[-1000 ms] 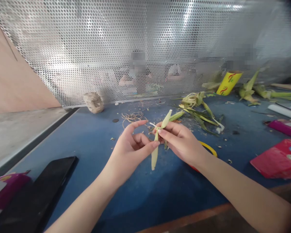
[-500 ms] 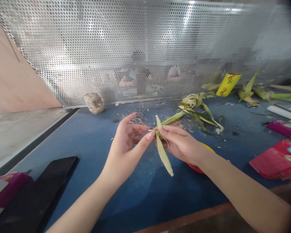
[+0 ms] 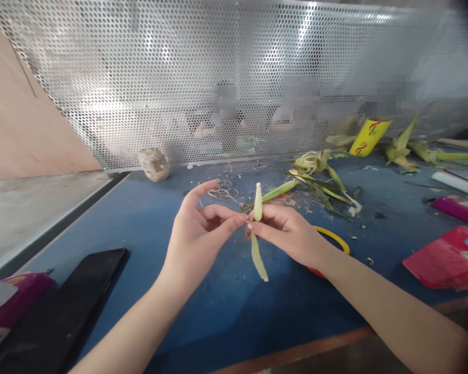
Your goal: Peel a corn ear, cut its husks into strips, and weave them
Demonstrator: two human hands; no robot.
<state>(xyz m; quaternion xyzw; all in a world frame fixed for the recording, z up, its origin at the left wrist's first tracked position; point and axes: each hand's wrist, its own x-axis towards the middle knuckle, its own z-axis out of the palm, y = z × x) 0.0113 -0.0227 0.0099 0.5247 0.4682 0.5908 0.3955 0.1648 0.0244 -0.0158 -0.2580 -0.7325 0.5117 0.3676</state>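
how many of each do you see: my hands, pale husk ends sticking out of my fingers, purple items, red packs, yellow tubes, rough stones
Hands: 2 (left hand, right hand)
Pale corn husk ends: 2 (upper end, lower end)
Purple items: 2 (left item, right item)
Red pack: 1
Yellow tube: 1
Rough stone: 1
Total: 9

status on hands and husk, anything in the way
Right hand pinching pale corn husk. Left hand close by, grip unclear. Yellow-and-red object partly hidden behind right hand, not between hands.
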